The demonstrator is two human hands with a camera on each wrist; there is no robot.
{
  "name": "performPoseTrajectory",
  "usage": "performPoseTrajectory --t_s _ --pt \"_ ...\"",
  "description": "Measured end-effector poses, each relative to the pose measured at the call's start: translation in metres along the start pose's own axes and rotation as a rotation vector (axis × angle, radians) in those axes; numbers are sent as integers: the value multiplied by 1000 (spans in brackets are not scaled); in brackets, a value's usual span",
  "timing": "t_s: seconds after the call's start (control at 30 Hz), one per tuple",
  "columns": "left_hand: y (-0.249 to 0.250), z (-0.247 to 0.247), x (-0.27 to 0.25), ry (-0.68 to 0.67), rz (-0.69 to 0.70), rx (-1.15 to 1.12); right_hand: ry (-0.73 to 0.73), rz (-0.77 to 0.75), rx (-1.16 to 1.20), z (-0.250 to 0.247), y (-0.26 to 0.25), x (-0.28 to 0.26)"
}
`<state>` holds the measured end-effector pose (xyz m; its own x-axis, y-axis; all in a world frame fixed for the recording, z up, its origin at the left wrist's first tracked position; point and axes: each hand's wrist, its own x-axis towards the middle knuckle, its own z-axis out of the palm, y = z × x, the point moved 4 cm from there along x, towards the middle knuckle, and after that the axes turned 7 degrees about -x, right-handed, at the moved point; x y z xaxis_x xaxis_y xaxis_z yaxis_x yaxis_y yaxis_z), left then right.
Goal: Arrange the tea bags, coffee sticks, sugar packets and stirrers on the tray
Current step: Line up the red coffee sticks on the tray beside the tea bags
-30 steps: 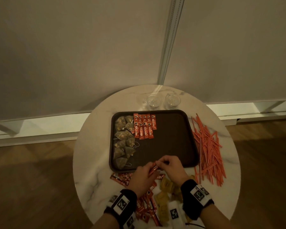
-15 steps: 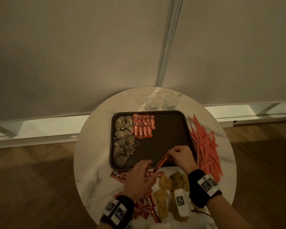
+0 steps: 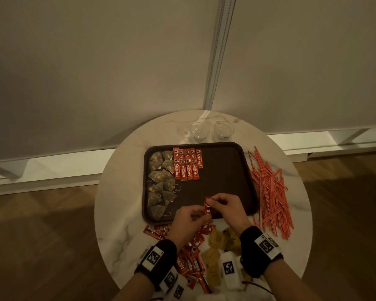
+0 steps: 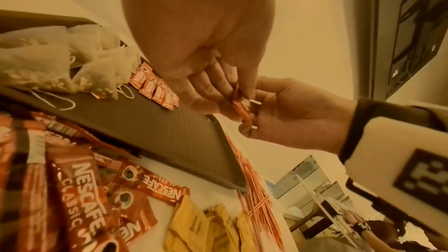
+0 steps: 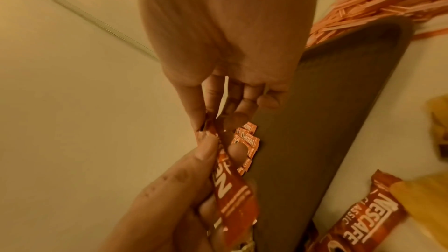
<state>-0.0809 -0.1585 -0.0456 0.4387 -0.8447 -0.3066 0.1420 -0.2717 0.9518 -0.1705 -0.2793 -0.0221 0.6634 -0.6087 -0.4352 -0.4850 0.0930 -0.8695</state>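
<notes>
— What have your hands got?

— My left hand (image 3: 188,221) and right hand (image 3: 228,208) both pinch one red coffee stick (image 3: 207,208) between thumb and fingertips, the right at its far end, the left lower down, just above the near edge of the tray (image 3: 243,161).

— And on the tray?

— Tea bags (image 3: 161,183), about nine, down its left side; beside them a row of coffee sticks (image 3: 188,166), about nine, at the far edge.

— Off it?

— On the bench (image 3: 119,192): loose coffee sticks (image 3: 193,257) and yellow sugar packets (image 3: 215,255) near the tray's near edge, stirrers (image 3: 269,192) piled to its right, too many to count, and two glasses (image 3: 199,131) beyond it.
</notes>
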Motion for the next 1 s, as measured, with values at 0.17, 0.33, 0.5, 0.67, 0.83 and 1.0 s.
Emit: performPoseTrajectory --t_s 0.17,0.33,0.5,0.67,0.83,1.0 --pt "-7 -3 12 -73 -124 -76 37 43 49 -4 7 13" --pt "-13 -8 24 -68 -213 -139 58 123 146 -3 19 25" --pt "-18 -11 50 35 -202 -136 24 186 234 -1 31 33" --pt "-22 -9 77 6 -212 115 24 196 104 -7 39 56" --pt "-25 -13 90 -58 -31 769 90 231 -138 -20 48 100" --pt "-56 -1 86 -347 -55 1134 110 183 -368 -24 45 145"
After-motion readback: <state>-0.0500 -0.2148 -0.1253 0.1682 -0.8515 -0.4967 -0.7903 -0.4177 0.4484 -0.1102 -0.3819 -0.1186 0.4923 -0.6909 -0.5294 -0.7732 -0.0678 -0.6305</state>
